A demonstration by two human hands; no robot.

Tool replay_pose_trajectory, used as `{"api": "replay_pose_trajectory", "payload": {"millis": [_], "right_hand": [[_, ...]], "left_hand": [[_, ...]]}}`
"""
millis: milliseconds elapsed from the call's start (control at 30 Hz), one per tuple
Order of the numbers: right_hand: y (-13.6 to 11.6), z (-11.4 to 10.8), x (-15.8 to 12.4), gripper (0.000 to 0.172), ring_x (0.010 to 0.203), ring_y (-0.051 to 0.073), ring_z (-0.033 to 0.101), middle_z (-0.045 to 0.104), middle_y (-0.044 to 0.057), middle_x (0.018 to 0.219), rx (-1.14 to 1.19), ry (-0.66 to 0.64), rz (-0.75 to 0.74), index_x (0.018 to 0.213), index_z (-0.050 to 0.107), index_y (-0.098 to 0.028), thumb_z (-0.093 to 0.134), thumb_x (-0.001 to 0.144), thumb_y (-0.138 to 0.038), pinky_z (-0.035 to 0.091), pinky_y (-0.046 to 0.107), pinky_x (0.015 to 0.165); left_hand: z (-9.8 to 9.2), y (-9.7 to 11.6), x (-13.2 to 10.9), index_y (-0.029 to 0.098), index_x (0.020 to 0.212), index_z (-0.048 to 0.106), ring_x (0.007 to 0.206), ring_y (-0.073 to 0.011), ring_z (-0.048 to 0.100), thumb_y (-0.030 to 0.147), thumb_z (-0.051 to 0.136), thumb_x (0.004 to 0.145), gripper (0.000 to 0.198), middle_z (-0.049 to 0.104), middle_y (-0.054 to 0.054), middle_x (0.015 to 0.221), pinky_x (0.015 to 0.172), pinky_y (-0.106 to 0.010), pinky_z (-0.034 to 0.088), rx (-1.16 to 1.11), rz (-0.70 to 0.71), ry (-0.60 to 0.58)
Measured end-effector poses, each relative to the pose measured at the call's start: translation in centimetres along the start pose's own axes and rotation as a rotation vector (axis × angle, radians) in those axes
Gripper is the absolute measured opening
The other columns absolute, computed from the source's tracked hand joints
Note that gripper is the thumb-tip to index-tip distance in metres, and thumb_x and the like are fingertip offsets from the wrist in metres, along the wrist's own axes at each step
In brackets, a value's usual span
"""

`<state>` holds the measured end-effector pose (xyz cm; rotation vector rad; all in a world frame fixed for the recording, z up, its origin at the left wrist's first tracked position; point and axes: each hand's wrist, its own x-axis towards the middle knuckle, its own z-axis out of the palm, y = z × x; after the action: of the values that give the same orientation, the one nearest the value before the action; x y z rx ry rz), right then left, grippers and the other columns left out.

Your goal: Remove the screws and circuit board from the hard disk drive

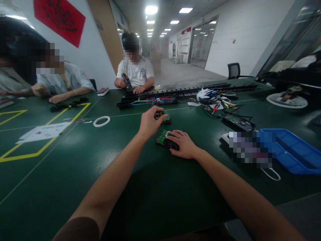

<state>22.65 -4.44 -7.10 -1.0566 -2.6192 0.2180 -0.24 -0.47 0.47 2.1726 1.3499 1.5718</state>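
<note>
A hard drive (162, 138) with a green circuit board and a black body lies on the green table in front of me. My right hand (184, 144) is around its right end, fingers over the far side and thumb at the near edge. Just beyond it is a second hard drive (168, 118), its green board partly covered by my left hand (151, 122). The thumb and bent fingers of that hand close on this drive's dark left part, where a small yellowish ring shows. My left palm hides the rest.
A white ring (101, 121) and a paper sheet (42, 132) lie left. Long black rails (190, 91) with coloured wires cross the back, where a person (135, 72) holds a power tool (126, 80). Right are gloves (207, 95), an opened device (238, 121) and a blue tray (288, 150).
</note>
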Motion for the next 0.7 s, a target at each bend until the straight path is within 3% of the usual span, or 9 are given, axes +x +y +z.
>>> {"api": "replay_pose_trajectory", "payload": {"millis": [167, 300, 400, 567, 700], "right_hand": [[0.05, 0.18, 0.00, 0.071, 0.152, 0.040, 0.034, 0.047, 0.009, 0.165, -0.005, 0.016, 0.001, 0.153, 0.056, -0.029, 0.068, 0.087, -0.048, 0.032, 0.063, 0.117], [0.04, 0.19, 0.00, 0.071, 0.152, 0.041, 0.033, 0.046, 0.009, 0.165, -0.003, 0.007, 0.001, 0.154, 0.055, -0.029, 0.068, 0.087, -0.048, 0.032, 0.063, 0.117], [0.01, 0.16, -0.01, 0.071, 0.152, 0.040, 0.034, 0.047, 0.009, 0.165, -0.007, 0.011, 0.004, 0.154, 0.055, -0.029, 0.068, 0.087, -0.049, 0.031, 0.063, 0.117], [0.04, 0.20, -0.05, 0.072, 0.152, 0.040, 0.034, 0.045, 0.009, 0.166, -0.007, 0.014, -0.002, 0.154, 0.055, -0.028, 0.068, 0.087, -0.048, 0.031, 0.062, 0.117], [0.07, 0.23, -0.05, 0.071, 0.152, 0.040, 0.034, 0.046, 0.009, 0.166, -0.010, 0.008, 0.002, 0.154, 0.055, -0.029, 0.068, 0.087, -0.048, 0.031, 0.062, 0.117]], "left_hand": [[0.37, -0.14, -0.19, 0.022, 0.104, 0.065, 0.084, -0.0174, 0.072, 0.030, 0.084, 0.086, 0.027, 0.075, -0.003, 0.098, 0.082, -0.034, 0.061, -0.059, -0.067, 0.028], [0.22, 0.17, -0.22, 0.022, 0.099, 0.064, 0.101, -0.0192, 0.068, 0.022, 0.079, 0.087, 0.019, 0.068, -0.006, 0.109, 0.079, -0.030, 0.062, -0.046, -0.006, 0.043], [0.02, 0.33, -0.10, 0.022, 0.098, 0.066, 0.101, -0.0196, 0.068, 0.020, 0.074, 0.090, 0.012, 0.067, -0.006, 0.107, 0.078, -0.030, 0.062, -0.042, 0.025, 0.015], [-0.02, 0.01, 0.09, 0.023, 0.109, 0.068, 0.096, -0.0190, 0.071, 0.017, 0.066, 0.095, 0.016, 0.075, -0.004, 0.107, 0.091, -0.036, 0.059, -0.040, 0.048, -0.075], [-0.03, -0.11, 0.04, 0.024, 0.118, 0.068, 0.090, -0.0184, 0.072, 0.015, 0.061, 0.097, 0.023, 0.075, -0.004, 0.102, 0.087, -0.036, 0.060, -0.033, 0.012, -0.106]]}}
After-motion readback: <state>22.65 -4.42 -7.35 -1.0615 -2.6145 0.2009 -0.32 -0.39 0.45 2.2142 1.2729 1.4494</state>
